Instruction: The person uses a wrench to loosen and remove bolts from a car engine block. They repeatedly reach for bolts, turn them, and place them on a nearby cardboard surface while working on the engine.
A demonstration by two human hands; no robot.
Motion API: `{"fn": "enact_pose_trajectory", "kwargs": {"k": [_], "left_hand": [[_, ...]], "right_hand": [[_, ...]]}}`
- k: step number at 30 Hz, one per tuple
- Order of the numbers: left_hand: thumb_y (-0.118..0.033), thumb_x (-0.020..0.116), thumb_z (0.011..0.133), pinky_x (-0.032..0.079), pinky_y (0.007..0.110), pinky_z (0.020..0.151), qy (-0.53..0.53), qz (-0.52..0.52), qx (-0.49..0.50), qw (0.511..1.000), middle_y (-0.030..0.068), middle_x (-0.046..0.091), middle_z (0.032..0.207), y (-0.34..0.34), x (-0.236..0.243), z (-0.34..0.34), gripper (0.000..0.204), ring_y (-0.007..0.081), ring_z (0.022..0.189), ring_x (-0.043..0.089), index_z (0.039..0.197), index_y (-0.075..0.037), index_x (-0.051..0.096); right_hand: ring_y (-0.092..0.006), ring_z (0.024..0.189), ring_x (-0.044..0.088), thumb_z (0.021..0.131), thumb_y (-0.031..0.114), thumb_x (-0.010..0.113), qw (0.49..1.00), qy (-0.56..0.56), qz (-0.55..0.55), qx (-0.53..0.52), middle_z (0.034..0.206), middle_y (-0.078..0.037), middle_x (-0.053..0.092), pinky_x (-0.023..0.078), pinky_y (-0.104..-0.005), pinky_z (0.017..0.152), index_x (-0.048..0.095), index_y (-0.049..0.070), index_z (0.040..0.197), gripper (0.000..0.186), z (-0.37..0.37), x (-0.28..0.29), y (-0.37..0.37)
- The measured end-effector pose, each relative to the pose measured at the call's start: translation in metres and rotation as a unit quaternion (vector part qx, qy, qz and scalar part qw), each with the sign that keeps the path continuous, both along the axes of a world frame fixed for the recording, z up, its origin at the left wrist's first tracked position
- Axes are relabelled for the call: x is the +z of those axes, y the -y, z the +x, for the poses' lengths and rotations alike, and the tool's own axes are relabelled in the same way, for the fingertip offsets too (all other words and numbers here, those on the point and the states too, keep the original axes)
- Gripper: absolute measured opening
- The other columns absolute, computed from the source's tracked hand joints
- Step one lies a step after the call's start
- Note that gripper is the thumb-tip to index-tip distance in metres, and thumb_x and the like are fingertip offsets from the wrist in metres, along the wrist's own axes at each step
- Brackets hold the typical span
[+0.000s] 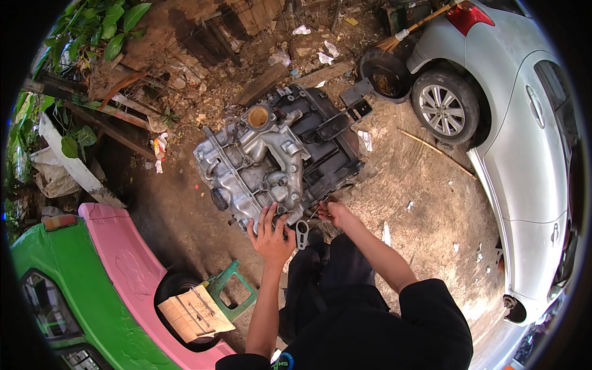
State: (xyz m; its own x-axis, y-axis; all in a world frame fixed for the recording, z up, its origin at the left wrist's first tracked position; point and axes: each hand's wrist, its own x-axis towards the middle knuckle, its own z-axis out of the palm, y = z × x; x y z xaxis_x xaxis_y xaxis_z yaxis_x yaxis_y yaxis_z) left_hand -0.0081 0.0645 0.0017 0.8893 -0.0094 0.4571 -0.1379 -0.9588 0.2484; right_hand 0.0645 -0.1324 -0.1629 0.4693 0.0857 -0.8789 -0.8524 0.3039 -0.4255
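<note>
A large metal engine (271, 154), silver on its left part and dark on its right, sits on the ground in front of me. My left hand (272, 237) lies with spread fingers on the engine's near edge. Just to the right, my right hand (333, 213) is closed in a pinch on a thin rod (313, 213) at the near side of the engine. The rod's full shape is too small to make out. Between my hands is a grey metal bracket (301, 235) with a round hole; I cannot tell whether it is attached.
A silver car (524, 142) stands at right, near a dark round pan (385, 77) and a broom (394, 42). At lower left are a green and pink vehicle (120, 246), a green stool (233, 285) and cardboard (196, 313) with thin metal pieces. Wood scraps (262, 84) lie beyond the engine.
</note>
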Motion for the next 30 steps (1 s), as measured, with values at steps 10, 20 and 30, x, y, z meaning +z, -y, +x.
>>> {"fn": "enact_pose_trajectory", "kwargs": {"k": [10, 20, 30], "left_hand": [[-0.015, 0.061, 0.078, 0.03, 0.051, 0.117, -0.01, -0.005, -0.003, 1.0, -0.0004, 0.066, 0.14, -0.001, 0.0, -0.001, 0.023, 0.0235, 0.133, 0.058, 0.096, -0.02, 0.073], [-0.015, 0.062, 0.077, 0.031, 0.05, 0.117, 0.004, 0.002, -0.002, 1.0, -0.0013, 0.066, 0.14, -0.001, -0.004, -0.001, 0.024, 0.0229, 0.133, 0.058, 0.098, -0.021, 0.073], [-0.016, 0.062, 0.077, 0.033, 0.05, 0.114, 0.004, 0.005, -0.006, 1.0, -0.0014, 0.067, 0.138, -0.003, -0.002, -0.001, 0.025, 0.0219, 0.132, 0.059, 0.099, -0.021, 0.072]], "right_hand": [[-0.0253, 0.087, 0.074, 0.097, -0.007, 0.056, 0.852, 0.371, -0.368, 0.028, 0.095, -0.019, 0.073, 0.057, -0.0354, 0.067, 0.056, -0.007, 0.105, 0.009, -0.042, -0.02, -0.03], [-0.0183, 0.074, 0.069, 0.103, 0.002, 0.06, 0.925, 0.315, -0.203, -0.068, 0.094, -0.014, 0.07, 0.058, -0.0356, 0.062, 0.055, -0.006, 0.121, 0.02, -0.059, -0.024, -0.024], [-0.0075, 0.054, 0.042, 0.108, 0.017, 0.051, 0.974, 0.151, 0.053, -0.16, 0.082, -0.002, 0.063, 0.036, -0.0262, 0.047, 0.07, -0.001, 0.119, 0.028, -0.057, -0.011, -0.002]]}}
